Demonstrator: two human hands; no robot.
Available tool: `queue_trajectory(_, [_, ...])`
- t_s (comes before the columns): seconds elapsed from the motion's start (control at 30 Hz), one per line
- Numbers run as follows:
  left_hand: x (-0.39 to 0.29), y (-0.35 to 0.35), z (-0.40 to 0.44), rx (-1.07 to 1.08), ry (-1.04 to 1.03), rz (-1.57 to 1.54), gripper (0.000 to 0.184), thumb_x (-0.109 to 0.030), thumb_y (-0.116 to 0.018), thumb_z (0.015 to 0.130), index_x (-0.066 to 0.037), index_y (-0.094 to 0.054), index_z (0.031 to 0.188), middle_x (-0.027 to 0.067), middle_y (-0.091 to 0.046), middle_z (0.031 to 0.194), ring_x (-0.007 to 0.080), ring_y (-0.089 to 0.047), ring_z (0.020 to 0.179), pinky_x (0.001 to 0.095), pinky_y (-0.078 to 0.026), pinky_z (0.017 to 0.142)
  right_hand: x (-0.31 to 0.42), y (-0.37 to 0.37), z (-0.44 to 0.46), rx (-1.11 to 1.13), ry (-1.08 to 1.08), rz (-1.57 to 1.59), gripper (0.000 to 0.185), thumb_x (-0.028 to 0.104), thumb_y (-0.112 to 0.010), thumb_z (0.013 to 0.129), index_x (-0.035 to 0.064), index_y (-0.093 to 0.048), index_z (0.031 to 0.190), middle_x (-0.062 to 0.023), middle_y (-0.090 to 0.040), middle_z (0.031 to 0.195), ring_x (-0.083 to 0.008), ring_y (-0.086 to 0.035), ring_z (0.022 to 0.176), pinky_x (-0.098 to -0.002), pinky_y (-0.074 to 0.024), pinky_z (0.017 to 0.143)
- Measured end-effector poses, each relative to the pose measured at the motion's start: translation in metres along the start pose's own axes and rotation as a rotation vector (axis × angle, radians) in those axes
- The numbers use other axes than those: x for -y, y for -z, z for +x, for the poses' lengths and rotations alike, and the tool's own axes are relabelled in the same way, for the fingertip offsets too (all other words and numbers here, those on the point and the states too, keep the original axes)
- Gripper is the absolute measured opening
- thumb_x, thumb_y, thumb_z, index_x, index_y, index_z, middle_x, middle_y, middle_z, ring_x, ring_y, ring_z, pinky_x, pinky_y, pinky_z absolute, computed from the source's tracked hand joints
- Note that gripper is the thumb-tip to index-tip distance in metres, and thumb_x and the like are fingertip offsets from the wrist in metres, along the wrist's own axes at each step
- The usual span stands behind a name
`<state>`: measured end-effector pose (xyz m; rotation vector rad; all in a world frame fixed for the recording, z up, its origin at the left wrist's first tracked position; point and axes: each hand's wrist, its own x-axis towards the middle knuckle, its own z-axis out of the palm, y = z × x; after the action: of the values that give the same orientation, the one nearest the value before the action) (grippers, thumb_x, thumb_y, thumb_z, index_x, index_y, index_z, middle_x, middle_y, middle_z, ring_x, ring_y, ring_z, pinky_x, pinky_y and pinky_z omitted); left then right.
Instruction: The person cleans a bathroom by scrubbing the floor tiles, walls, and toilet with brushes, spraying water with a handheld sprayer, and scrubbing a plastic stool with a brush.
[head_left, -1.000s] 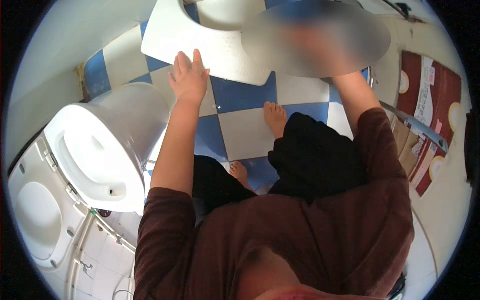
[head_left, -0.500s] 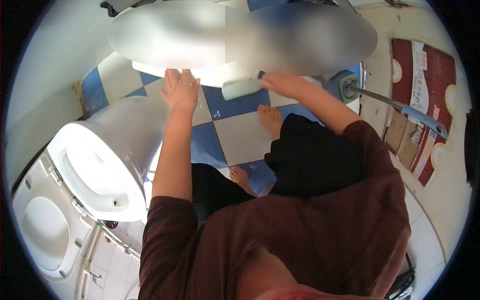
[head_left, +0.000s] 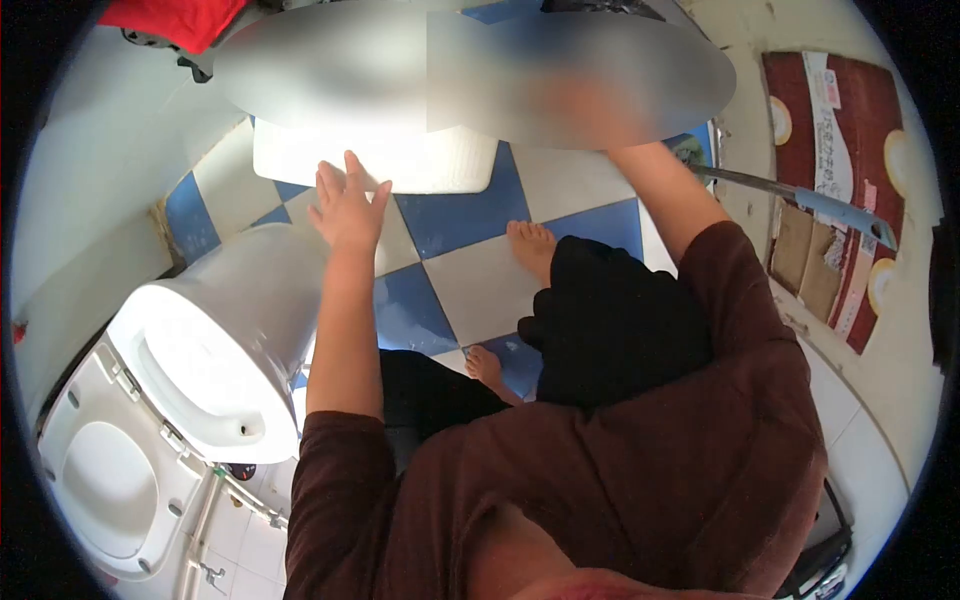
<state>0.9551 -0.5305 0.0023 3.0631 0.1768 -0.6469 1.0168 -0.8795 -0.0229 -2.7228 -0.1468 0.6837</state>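
Observation:
My left hand [head_left: 350, 208] has its fingers spread. Its fingertips rest on or just in front of the near side of a white, rounded rectangular object [head_left: 440, 165], whose upper part is lost in a blurred patch. I cannot tell whether it is a tub or a lid. Farther right, my right hand [head_left: 590, 105] reaches into the same blur. Its fingers are smeared, and anything held in them is hidden.
A white toilet [head_left: 225, 340] with its seat and lid [head_left: 110, 490] raised stands at the left. Blue and white tiles [head_left: 490, 290] cover the floor under my bare feet. A long-handled brush [head_left: 835, 215] leans at the right, before a brown cardboard piece [head_left: 870, 120].
My right hand has moved forward into the blurred area, and the pale green cylindrical object beside it is out of sight. More of the white object shows, with my left hand still at it.

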Motion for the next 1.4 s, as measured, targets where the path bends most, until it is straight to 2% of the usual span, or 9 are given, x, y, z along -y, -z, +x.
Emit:
queue_trajectory(0.23, [0.004, -0.018, 0.004, -0.092, -0.029, -0.006, 0.081, -0.054, -0.061, 0.081, -0.024, -0.025, 0.146, 0.0179, -0.015, 0.152, 0.0315, -0.017, 0.141, 0.0624, -0.023, 0.104, 0.004, -0.027, -0.009, -0.127, 0.079, 0.069, 0.034, 0.035, -0.044, 0.091, 0.0073, -0.064, 0.088, -0.015, -0.066, 0.097, -0.0289, -0.063, 0.095, -0.0495, -0.0484, 0.08])
queue_trajectory(0.4, [0.003, -0.024, 0.002, -0.12, 0.001, -0.053, 0.081, -0.054, -0.062, 0.08, -0.024, -0.025, 0.146, 0.0182, -0.015, 0.152, 0.0324, -0.015, 0.141, 0.0626, -0.022, 0.104, 0.064, -0.011, -0.041, 0.2, 0.067, -0.154, 0.031, 0.032, -0.042, 0.093, 0.0072, -0.062, 0.091, -0.0135, -0.065, 0.091, -0.0294, -0.063, 0.089, -0.0465, -0.0486, 0.077])
queue_trajectory(0.53, [-0.005, -0.016, 0.001, -0.076, 0.032, -0.089, 0.079, -0.05, -0.061, 0.083, -0.022, -0.024, 0.146, 0.0213, -0.011, 0.152, 0.0328, -0.011, 0.142, 0.0601, -0.02, 0.106, 0.005, -0.038, -0.004, -0.13, 0.11, 0.061, 0.034, 0.033, -0.043, 0.091, 0.0076, -0.065, 0.092, -0.0168, -0.065, 0.098, -0.0316, -0.062, 0.098, -0.0476, -0.0487, 0.081])
queue_trajectory(0.7, [-0.002, -0.031, 0.0, -0.147, 0.051, -0.193, 0.081, -0.05, -0.063, 0.081, -0.023, -0.024, 0.146, 0.0265, -0.008, 0.15, 0.0382, -0.009, 0.141, 0.0606, -0.02, 0.105, 0.068, -0.026, -0.051, 0.274, -0.048, 0.232, 0.031, 0.029, -0.043, 0.09, 0.0071, -0.064, 0.1, -0.0163, -0.064, 0.106, -0.0335, -0.061, 0.099, -0.0486, -0.0481, 0.083])
queue_trajectory(0.9, [0.0, -0.039, 0.0, -0.205, 0.013, -0.225, 0.089, -0.05, -0.066, 0.079, -0.017, -0.019, 0.148, 0.0302, -0.008, 0.149, 0.0428, -0.008, 0.139, 0.0572, -0.02, 0.107, -0.003, -0.037, 0.023, -0.086, 0.018, 0.129, 0.036, 0.03, -0.038, 0.093, 0.0059, -0.066, 0.093, -0.0175, -0.067, 0.097, -0.0333, -0.065, 0.09, -0.0487, -0.0506, 0.076])
queue_trajectory(1.03, [0.006, -0.074, 0.008, -0.254, 0.225, -0.631, 0.105, -0.044, -0.07, 0.079, 0.005, -0.004, 0.144, 0.0262, -0.011, 0.15, 0.042, -0.013, 0.138, 0.0596, -0.019, 0.107, 0.057, -0.027, -0.032, 0.086, 0.174, -0.04, 0.037, 0.031, -0.041, 0.091, 0.0036, -0.066, 0.092, -0.0176, -0.067, 0.093, -0.0335, -0.065, 0.088, -0.0488, -0.0508, 0.076])
queue_trajectory(1.17, [-0.019, -0.065, -0.001, 0.272, 0.622, -1.755, 0.086, -0.046, -0.059, 0.088, -0.004, -0.011, 0.146, 0.0141, -0.023, 0.149, 0.0331, -0.027, 0.135, 0.0587, -0.028, 0.103, 0.09, -0.019, -0.039, 0.428, 0.091, -0.155, 0.038, 0.042, -0.043, 0.09, 0.0119, -0.064, 0.102, -0.0105, -0.066, 0.102, -0.0295, -0.062, 0.094, -0.0411, -0.0481, 0.081])
queue_trajectory(1.23, [-0.015, -0.082, 0.003, 0.358, 0.418, -2.02, 0.07, -0.045, -0.054, 0.091, -0.007, -0.024, 0.142, 0.0116, -0.033, 0.143, 0.0299, -0.032, 0.132, 0.0577, -0.028, 0.103, 0.038, -0.017, -0.008, 0.114, 0.235, -0.072, 0.041, 0.045, -0.044, 0.088, 0.0129, -0.065, 0.101, -0.0101, -0.066, 0.101, -0.0292, -0.062, 0.096, -0.0401, -0.0473, 0.083])
queue_trajectory(1.4, [-0.006, -0.073, -0.006, 0.335, 0.452, -2.198, 0.059, -0.044, -0.047, 0.095, -0.01, -0.03, 0.14, 0.0102, -0.034, 0.142, 0.0275, -0.033, 0.132, 0.054, -0.028, 0.105, 0.05, 0.024, 0.012, 0.323, 0.089, -0.026, 0.041, 0.048, -0.051, 0.083, 0.0155, -0.069, 0.099, -0.0094, -0.068, 0.099, -0.0289, -0.065, 0.09, -0.0447, -0.0505, 0.076])
